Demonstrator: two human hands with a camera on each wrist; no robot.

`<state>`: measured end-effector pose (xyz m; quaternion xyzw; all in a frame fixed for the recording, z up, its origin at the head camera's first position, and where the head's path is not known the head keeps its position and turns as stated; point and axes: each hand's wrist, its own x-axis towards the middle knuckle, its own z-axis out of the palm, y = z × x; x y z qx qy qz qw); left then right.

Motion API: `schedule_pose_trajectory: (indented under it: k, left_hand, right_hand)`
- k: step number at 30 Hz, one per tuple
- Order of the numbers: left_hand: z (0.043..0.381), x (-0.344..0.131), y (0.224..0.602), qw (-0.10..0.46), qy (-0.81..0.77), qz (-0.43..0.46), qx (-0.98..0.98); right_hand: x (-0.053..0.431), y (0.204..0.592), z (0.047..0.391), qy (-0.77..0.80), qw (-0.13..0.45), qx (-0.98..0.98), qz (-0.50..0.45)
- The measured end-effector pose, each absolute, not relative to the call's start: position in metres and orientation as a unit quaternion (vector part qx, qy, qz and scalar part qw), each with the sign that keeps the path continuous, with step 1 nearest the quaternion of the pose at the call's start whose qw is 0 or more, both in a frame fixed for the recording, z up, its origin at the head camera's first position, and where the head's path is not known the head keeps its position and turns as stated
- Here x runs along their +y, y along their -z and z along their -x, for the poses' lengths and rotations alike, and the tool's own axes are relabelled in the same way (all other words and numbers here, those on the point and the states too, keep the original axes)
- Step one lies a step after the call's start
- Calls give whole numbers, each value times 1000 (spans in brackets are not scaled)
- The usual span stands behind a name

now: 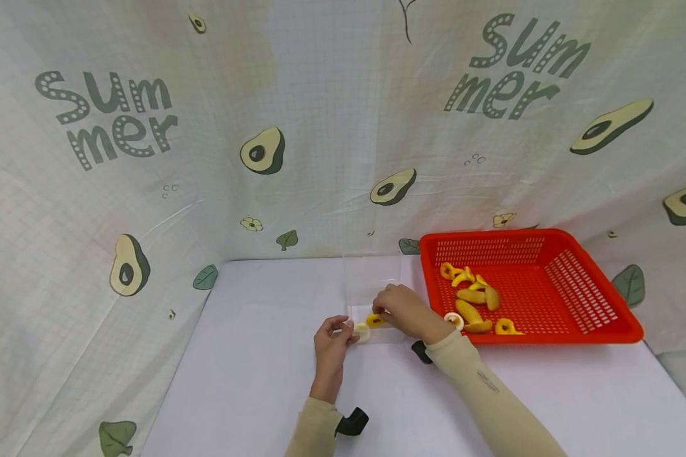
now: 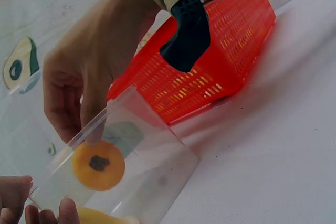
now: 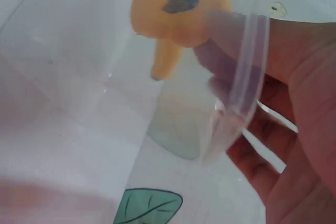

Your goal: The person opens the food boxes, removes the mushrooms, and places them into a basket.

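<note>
My right hand (image 1: 406, 311) reaches over the rim of a clear plastic box (image 2: 168, 166) and pinches a yellow mushroom (image 3: 157, 11). This mushroom has a round cap with a dark centre, and its short stem shows in the right wrist view. My left hand (image 1: 330, 349) holds the left end of the box, its fingertips (image 2: 68, 211) at the wall. Close to those fingertips lies a pale mushroom (image 1: 362, 332), partly hidden by the hand. Behind the box stands its clear raised lid (image 1: 371, 276), faint against the cloth.
A red perforated basket (image 1: 577, 298) stands to the right, with several yellow and brownish mushrooms (image 1: 471, 295) and a white ring-like piece (image 1: 454, 321) along its left side. White cloth covers the table (image 1: 251, 355). A printed curtain (image 1: 320, 209) hangs behind it.
</note>
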<state>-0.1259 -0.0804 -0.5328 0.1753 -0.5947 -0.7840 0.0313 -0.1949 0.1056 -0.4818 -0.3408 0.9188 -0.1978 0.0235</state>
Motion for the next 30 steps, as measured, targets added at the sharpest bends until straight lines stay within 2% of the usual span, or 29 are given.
schedule_pose_trajectory:
  k: [14,30]
  left_hand:
    - [127,-80,533,41,781,-177,-597]
    - [123,-74,534,67,799,-173,-572]
  right_hand:
    - [136,474,168,220,-163,900,338]
    - [175,476,152,237,-254,881,320]
